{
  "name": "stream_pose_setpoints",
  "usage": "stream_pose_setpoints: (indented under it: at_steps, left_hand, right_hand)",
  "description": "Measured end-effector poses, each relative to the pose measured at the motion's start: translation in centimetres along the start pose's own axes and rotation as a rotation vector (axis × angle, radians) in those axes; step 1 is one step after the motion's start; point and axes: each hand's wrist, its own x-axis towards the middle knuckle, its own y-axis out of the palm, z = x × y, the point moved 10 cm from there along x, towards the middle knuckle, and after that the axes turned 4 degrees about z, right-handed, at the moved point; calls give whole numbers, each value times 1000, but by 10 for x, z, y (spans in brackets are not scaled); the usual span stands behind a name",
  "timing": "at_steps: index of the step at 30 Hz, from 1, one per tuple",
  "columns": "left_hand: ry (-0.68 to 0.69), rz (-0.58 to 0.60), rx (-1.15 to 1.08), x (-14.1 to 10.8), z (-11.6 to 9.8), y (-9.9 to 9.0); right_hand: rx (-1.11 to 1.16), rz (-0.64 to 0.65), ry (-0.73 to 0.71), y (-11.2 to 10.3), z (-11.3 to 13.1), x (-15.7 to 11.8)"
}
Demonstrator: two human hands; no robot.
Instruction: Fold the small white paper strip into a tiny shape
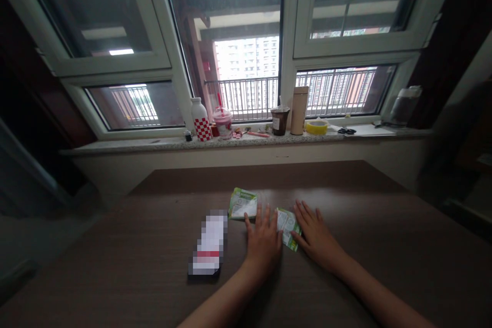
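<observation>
My left hand point(264, 238) lies flat on the dark brown table point(154, 236), fingers spread and pointing away from me. Just beyond its fingertips, to the left, is a green and white packet point(243, 204) with print on it. A second green and white packet point(287, 226) lies at a slant between my two hands. My right hand point(315, 233) rests palm down at the right edge of that packet, its fingers stretched out. Left of my left hand lies a phone-shaped object point(209, 243), its face blurred out by large pixels.
Beyond the table runs a window sill point(165, 144). On it stand a red-checked white bottle point(200, 120), a pink drink cup point(222, 122), a dark drink cup point(280, 120), a tan flask point(299, 111), yellow tape point(316, 127) and scissors point(346, 131).
</observation>
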Motion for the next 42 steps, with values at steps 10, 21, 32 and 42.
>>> stream_pose_setpoints:
  at_steps: [10,21,32,42]
  left_hand:
    - [-1,96,-54,1,3,9]
    - [-107,-15,89,-2,13,1]
    - [49,-79,-45,2,3,-15]
    - [203,97,-232,-6,-16,-12]
  right_hand:
    - [82,130,-194,12,21,-1]
    - [-13,136,53,7,-1,-7]
    - [117,21,-30,-12,-13,-1]
    - [346,175,-189,-15,-5,-3]
